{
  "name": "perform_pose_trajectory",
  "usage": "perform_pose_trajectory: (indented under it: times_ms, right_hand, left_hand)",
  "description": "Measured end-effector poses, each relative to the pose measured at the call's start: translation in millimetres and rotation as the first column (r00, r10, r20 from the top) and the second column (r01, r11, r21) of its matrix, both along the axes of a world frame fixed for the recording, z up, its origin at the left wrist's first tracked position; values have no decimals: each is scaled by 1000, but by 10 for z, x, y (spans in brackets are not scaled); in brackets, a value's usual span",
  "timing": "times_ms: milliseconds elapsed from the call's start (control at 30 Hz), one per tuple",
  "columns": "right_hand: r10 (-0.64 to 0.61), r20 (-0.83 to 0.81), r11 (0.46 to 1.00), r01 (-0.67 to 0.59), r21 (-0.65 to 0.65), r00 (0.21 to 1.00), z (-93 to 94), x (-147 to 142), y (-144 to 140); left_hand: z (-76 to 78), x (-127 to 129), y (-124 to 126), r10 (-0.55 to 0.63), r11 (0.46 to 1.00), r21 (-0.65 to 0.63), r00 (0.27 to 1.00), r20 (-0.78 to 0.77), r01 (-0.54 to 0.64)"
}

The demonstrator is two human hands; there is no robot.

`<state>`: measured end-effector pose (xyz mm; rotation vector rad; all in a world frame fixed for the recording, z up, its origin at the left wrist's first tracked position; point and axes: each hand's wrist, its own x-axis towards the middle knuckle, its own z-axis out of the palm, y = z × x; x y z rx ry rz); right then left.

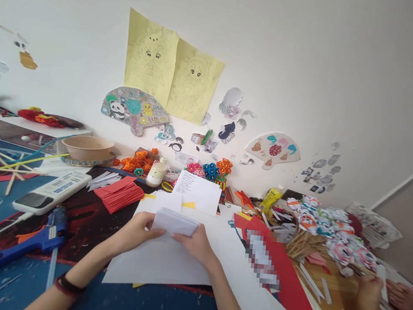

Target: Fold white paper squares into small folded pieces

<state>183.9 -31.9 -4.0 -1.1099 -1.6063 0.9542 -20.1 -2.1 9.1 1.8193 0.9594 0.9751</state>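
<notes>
While both hands, left hand (pixel 136 230) & right hand (pixel 195 244), pinch 1 folded white paper (pixel 176 222), 1 glue gun (pixel 26 245) lies nearby.

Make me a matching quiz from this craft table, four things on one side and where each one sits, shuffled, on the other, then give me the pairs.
Things:
1. folded white paper
2. blue glue gun
3. stack of red paper
4. beige bowl

Places:
A. at the back by the wall
B. held between the left hand and right hand
C. near the left edge, by the left forearm
D. beside the white remote control

Pairs: 1-B, 2-C, 3-D, 4-A
</notes>
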Motion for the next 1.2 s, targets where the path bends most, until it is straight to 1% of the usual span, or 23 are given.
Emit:
perform_pose_trajectory:
  times_ms: [67,133,200,233,267,300,333,367,400,500,567,633,667,700,767,800,833,867,933,1000,1100,1200]
  right_hand:
    - [-6,5,999,6,-45,1000,-12,34,38]
    - [-29,8,997,29,-74,1000,-19,99,81]
    - [-111,-18,994,111,-26,994,-22,191,125]
    - [-169,-28,986,169,3,985,-25,242,145]
    - [-228,-31,973,229,23,973,-28,292,162]
    - [-279,-24,960,279,33,960,-34,340,177]
    - [-318,-11,947,318,37,948,-43,381,188]
    - [-342,7,939,341,37,940,-54,415,197]
    - [-352,30,936,351,37,936,-67,441,204]
    - [-329,113,944,326,46,938,-106,466,213]
    - [-297,176,955,290,64,938,-123,453,210]
    - [-273,258,962,262,75,927,-130,432,195]
    - [-268,306,963,256,81,914,-128,422,184]
    - [-270,355,963,254,93,895,-125,413,170]
    - [-286,446,958,255,129,848,-113,399,140]
    - [-294,481,956,252,151,826,-106,394,127]
    - [-298,507,954,246,169,808,-99,390,115]
    - [-298,526,954,239,179,796,-93,386,107]
    - [-291,545,956,223,189,787,-87,381,98]
    - [-280,550,959,205,196,787,-89,380,98]
    - [-264,556,963,182,198,788,-102,379,101]
    - [-258,561,965,180,190,787,-119,376,102]
  left_hand:
    - [28,-3,28,-1,998,-62,999,47,4]
    - [68,27,95,45,993,-114,987,153,-27]
    - [120,77,215,116,988,-132,957,265,-83]
    - [141,106,293,152,985,-116,948,278,-124]
    - [153,138,377,186,982,-85,952,245,-170]
    - [150,171,464,226,974,-31,962,152,-224]
    - [131,204,547,302,952,51,952,-37,-300]
    - [96,237,620,399,916,156,878,-263,-369]
    - [48,270,678,437,899,190,836,-333,-394]
    - [-112,353,739,509,861,257,739,-441,-440]
    - [-183,394,694,534,846,317,692,-486,-429]
    - [-209,428,615,564,825,383,652,-507,-416]
    - [-209,444,575,577,813,435,630,-520,-386]
    - [-205,460,540,580,804,496,613,-536,-327]
    - [-197,490,492,553,780,613,602,-576,-130]
    - [-196,502,482,528,763,646,605,-596,-29]
    - [-198,508,479,492,755,653,616,-615,49]
    - [-201,510,482,451,763,640,633,-629,92]
    - [-206,492,502,375,800,586,659,-652,124]
    - [-202,453,528,318,833,536,674,-667,138]
    - [-178,382,565,295,852,508,684,-667,128]
    - [-155,322,593,269,880,466,714,-646,90]
